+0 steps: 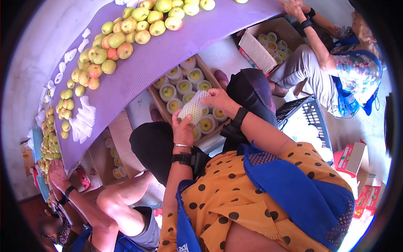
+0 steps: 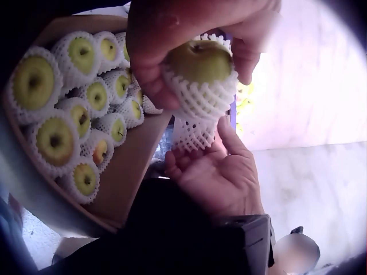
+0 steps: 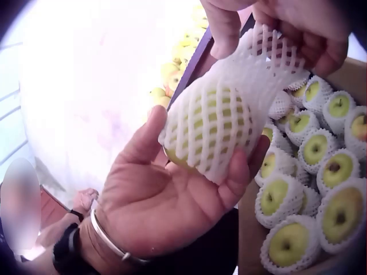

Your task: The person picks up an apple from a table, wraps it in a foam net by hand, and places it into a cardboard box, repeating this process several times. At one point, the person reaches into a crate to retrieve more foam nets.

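My left hand (image 1: 183,131) curls round a green apple (image 2: 200,60) whose lower part sits inside a white foam net (image 3: 209,126). In the left wrist view, the left hand (image 2: 163,34) holds the fruit from above, its stem end bare. The right hand (image 1: 220,102) pinches the loose, narrow end of the net. Seen from the right wrist, the left hand (image 3: 166,197) cups the apple, while fingers of the right hand (image 3: 275,28) hold the stretched end. Both hands are just over a cardboard box (image 1: 157,98) of netted apples (image 1: 168,92).
Loose apples (image 1: 116,40) lie along the purple table (image 1: 168,50), with spare nets (image 1: 84,119) near its left end. A black crate (image 1: 312,113) stands at my right. Other people sit on both sides, beside more boxes (image 1: 254,50). Red cartons (image 1: 367,199) stand at far right.
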Motion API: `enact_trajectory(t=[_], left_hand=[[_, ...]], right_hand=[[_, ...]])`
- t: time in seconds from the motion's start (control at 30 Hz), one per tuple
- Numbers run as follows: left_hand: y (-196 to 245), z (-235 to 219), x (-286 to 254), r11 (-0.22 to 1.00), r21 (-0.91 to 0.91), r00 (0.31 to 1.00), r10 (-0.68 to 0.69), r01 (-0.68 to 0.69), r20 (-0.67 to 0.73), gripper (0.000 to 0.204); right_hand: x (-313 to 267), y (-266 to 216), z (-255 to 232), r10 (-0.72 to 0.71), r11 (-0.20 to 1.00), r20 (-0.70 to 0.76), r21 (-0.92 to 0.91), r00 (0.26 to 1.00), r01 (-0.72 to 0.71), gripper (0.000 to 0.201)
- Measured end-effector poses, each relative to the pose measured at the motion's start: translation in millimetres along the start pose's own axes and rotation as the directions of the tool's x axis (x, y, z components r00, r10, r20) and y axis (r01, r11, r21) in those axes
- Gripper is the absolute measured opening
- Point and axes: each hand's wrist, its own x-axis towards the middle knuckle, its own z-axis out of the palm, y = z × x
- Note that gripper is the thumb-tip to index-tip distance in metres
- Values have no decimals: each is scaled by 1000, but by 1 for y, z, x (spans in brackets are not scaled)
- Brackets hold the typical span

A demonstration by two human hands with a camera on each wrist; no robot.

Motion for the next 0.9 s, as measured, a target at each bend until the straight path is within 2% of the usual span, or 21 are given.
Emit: enact_trajectory(t=[0.03, 0.1, 0.13, 0.2, 0.23, 0.3, 0.33, 0.4, 0.5, 0.53, 0.57, 0.6, 0.63, 0.67, 0.7, 0.83, 0.9], left_hand=[[1, 1, -2, 1000, -1, 1000, -2, 2, -1, 38], [5, 5, -4, 995, -75, 998, -65, 65, 3, 38], [5, 5, -4, 995, -75, 998, -64, 64, 3, 38], [5, 3, -5, 986, -102, 991, -132, 133, 16, 37], [5, 3, -5, 986, -101, 991, -132, 133, 16, 37], [5, 5, -6, 983, -106, 989, -146, 149, 29, 37], [6, 6, -6, 983, -106, 989, -145, 147, 28, 37], [8, 8, -7, 985, -102, 990, -135, 137, 31, 37], [4, 5, -5, 988, -58, 988, -137, 142, 76, 33], [3, 5, -5, 988, -57, 987, -139, 143, 76, 33], [3, 5, -4, 989, -23, 987, -144, 146, 74, 33], [2, 6, -4, 989, 11, 986, -147, 147, 72, 34], [1, 7, -4, 989, 10, 987, -148, 147, 70, 34], [0, 7, -3, 988, 34, 987, -150, 149, 51, 33], [-1, 9, -3, 987, 58, 988, -152, 150, 31, 33], [-1, 13, -2, 990, 39, 989, -133, 135, -59, 32], [-1, 8, 0, 995, -27, 988, -94, 92, -120, 36]], right_hand=[[-3, -2, 0, 2, 1000, -1, 0, 1000, -2, 24], [-9, -12, 3, -216, 949, 4, -236, 976, 211, 19], [-9, -13, 4, -217, 948, 4, -236, 976, 212, 19], [-10, -15, 7, -325, 937, 13, -127, 946, 324, 16], [-12, -16, 9, -325, 937, 13, -127, 945, 324, 16], [-14, -20, 12, -278, 959, 0, 48, 961, 278, 15], [-16, -22, 12, -278, 959, 1, 48, 960, 278, 15], [-19, -28, 14, -132, 988, 35, 86, 991, 129, 15], [-19, -24, 18, -94, 991, 18, 98, 995, 92, 17], [-15, -17, 18, -94, 991, 16, 99, 995, 92, 17], [-8, -7, 17, -223, 973, -30, -67, 974, 221, 17], [-7, -6, 19, -354, 913, -52, -236, 934, 332, 16], [-6, -6, 20, -352, 913, -52, -236, 934, 331, 16], [-7, -4, 20, -584, 686, -4, -538, 812, 490, 19], [-10, -8, 23, -752, 347, 123, -762, 648, 547, 23], [-25, -23, 38, -706, 362, 118, -787, 699, 499, 26], [-28, -26, 42, -760, 211, 321, -701, 566, 681, 24]])
